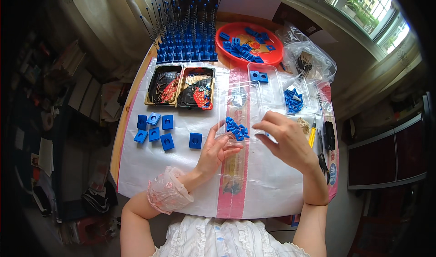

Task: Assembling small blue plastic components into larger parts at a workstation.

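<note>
Small blue plastic pieces lie at the near end of a clear rectangular plastic tray. The left hand curls loosely at its near-left corner, hold unclear; the right hand, half-curled beside it, obscures whether its fingers pinch anything.

Left hand touching clear tray at its near left corner; blue pegs inside, near end. Right hand, fingers bent, at tray's right edge. Leftward, six blue squares grouped, seventh apart.
</note>
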`<state>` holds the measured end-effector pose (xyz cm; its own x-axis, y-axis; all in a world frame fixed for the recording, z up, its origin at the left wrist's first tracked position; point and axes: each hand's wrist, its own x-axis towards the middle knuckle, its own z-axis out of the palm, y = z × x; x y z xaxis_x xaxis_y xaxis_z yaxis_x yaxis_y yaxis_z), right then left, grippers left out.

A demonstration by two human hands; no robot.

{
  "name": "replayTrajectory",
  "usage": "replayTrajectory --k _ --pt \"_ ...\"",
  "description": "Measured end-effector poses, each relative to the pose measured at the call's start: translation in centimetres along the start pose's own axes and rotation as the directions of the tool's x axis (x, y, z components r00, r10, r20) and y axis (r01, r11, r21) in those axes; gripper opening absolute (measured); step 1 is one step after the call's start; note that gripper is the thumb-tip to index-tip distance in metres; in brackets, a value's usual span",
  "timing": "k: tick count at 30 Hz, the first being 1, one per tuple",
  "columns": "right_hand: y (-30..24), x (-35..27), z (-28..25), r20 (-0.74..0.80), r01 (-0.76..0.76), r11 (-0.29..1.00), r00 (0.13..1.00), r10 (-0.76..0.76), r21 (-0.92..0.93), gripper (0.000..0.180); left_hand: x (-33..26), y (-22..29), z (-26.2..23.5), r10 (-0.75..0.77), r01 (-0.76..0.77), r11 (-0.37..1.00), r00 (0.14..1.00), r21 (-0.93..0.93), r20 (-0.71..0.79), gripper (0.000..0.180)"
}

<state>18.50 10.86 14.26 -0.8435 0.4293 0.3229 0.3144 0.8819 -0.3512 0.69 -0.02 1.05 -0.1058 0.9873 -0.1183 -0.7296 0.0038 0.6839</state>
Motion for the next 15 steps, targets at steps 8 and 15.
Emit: replayTrajectory --k 8,15 --pt "-0.6 -0.2 2.7 0.085 0.117 0.972 0.991 -0.101 -0.205 0.021 0.0 -0.7 -0.5 0.039 -0.039 0.996 0.999 0.085 0.0 0.055" --pt "0.5 0.4 2.0 -0.057 0.009 1.0 0.998 -0.009 -0.006 0.008 -0.1 -0.9 -1.0 0.183 -0.189 0.976 0.981 0.107 0.066 0.064"
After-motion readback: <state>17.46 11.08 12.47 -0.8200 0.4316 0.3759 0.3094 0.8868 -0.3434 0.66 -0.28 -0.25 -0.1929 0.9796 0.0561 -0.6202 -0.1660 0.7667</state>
